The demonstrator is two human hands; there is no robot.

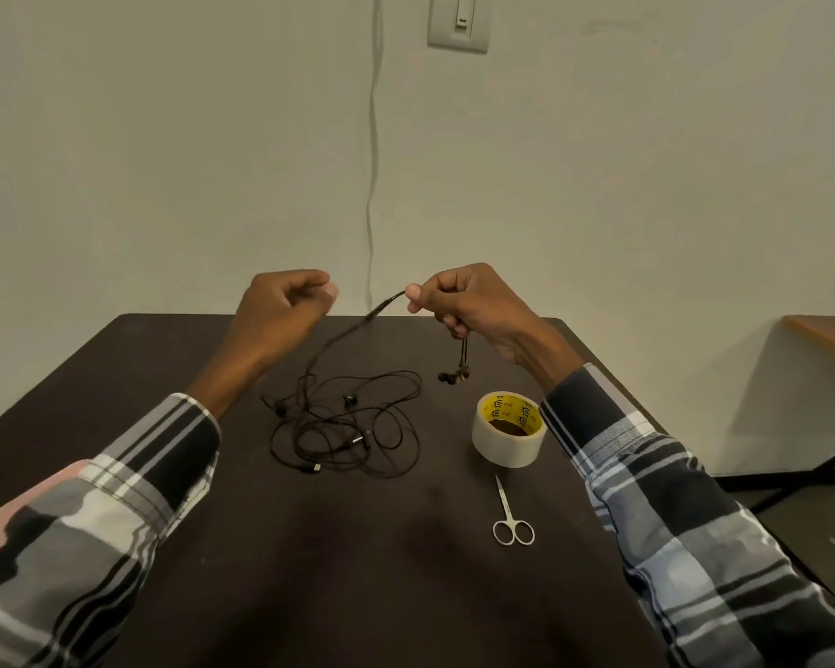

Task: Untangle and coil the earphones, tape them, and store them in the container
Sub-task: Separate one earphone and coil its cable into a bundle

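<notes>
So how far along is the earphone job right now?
Early. Nothing looks finished: most of the earphones lie tangled on the table. In hand: the right hand pinches a cable with earbuds dangling below; the left hand is curled nearby, its grip unclear. Left: coiling, taping with the untouched tape and scissors, storing; no container is visible.

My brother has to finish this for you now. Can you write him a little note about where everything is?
Right hand pinches the earphone cable, earbuds dangling below it. Left hand is raised, fingers curled; whether it holds anything is unclear. The remaining cable lies tangled on the table. Tape roll and scissors sit untouched to the right. Done: nothing. Left: untangle, coil, tape, store. No container is visible.
</notes>
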